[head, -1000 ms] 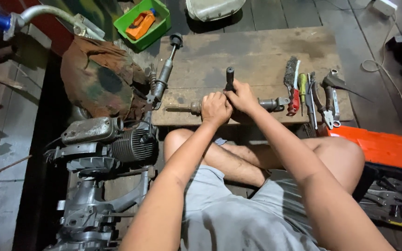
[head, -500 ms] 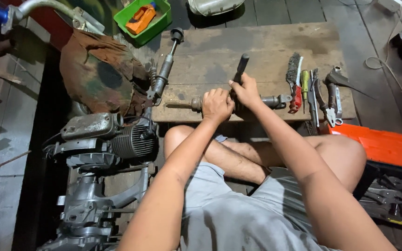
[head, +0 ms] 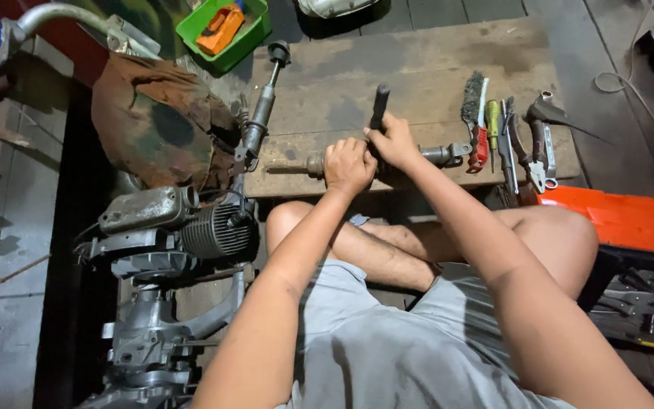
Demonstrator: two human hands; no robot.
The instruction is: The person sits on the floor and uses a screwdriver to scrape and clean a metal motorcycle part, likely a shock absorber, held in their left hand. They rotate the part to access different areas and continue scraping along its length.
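Note:
A long metal shaft [head: 440, 155] lies across the near edge of a worn wooden board [head: 418, 68]. My left hand [head: 347, 165] is closed around the shaft near its left end. My right hand [head: 393, 142] grips the lower end of a dark tool handle [head: 379, 104] that stands up from the shaft and leans slightly away from me. The shaft's threaded tip [head: 289, 168] pokes out left of my left hand. I sit cross-legged behind the board.
A wire brush [head: 473, 113], a green-handled screwdriver [head: 493, 117] and pliers [head: 539, 144] lie on the board's right. A shock absorber [head: 263, 102] rests at its left edge. An engine [head: 175, 227] sits to my left, an orange toolbox [head: 622, 220] to my right, a green tray [head: 225, 26] behind.
The dark handle has swung: upright a second ago, tilted right half a second ago, now nearly upright again. Both hands stay on the shaft.

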